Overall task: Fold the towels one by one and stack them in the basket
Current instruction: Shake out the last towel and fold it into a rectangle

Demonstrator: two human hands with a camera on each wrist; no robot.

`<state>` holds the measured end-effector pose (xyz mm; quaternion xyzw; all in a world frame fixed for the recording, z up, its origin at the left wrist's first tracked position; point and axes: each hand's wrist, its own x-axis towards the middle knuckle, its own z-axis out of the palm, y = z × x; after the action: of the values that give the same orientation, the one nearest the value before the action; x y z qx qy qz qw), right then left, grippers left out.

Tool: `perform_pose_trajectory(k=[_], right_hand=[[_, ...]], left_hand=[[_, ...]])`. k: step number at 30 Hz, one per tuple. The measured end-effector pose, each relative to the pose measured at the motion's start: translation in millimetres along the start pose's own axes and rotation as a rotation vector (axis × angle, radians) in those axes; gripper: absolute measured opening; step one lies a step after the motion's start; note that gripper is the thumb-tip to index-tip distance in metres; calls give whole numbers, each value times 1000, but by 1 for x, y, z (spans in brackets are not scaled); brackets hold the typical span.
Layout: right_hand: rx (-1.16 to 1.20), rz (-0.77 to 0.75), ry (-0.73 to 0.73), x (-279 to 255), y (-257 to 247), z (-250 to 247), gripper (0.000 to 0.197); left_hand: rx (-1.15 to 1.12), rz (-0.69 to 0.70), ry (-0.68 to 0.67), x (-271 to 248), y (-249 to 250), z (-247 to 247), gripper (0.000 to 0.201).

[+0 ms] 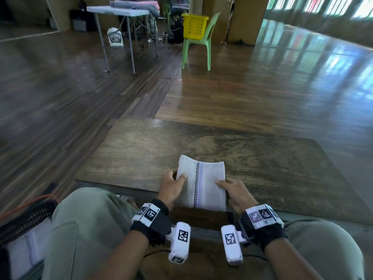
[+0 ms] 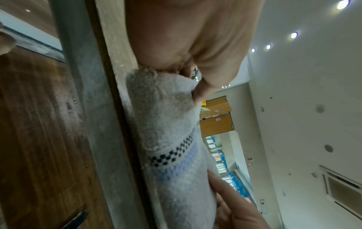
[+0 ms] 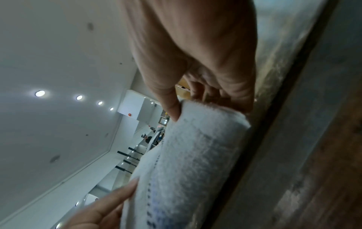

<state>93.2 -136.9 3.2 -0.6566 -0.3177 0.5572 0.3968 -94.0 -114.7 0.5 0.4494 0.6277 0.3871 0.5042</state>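
A folded white towel (image 1: 210, 182) with a black checkered and pale blue stripe lies at the near edge of the low wooden table (image 1: 252, 158), partly hanging over it. My left hand (image 1: 171, 185) grips its left side, thumb on top. My right hand (image 1: 235, 191) grips its right side the same way. The left wrist view shows the towel (image 2: 166, 124) pinched under my thumb beside the table edge. The right wrist view shows the towel (image 3: 195, 155) held between thumb and fingers. A dark basket (image 1: 30, 221) with white cloth inside sits at my lower left.
My knees in green trousers (image 1: 86, 229) flank the table's near edge. An orange cable (image 1: 26, 203) runs by the basket. Far back stand a folding table with towels (image 1: 125, 11), a green chair (image 1: 199, 43) carrying a yellow basket (image 1: 194, 26), and a seated person (image 1: 176, 25).
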Motion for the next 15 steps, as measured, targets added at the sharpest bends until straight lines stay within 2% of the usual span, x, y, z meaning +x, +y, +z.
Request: perform_pose_trajectory(k=[7,15], right_hand=[[-178,-341,120,-63,-38,-3,32],[-93,-464,135,-116,-69,-15,38]], left_hand=[[48,284,-17,-50,42,-24,37],[-79,396,-4,-95,89,-36,32]])
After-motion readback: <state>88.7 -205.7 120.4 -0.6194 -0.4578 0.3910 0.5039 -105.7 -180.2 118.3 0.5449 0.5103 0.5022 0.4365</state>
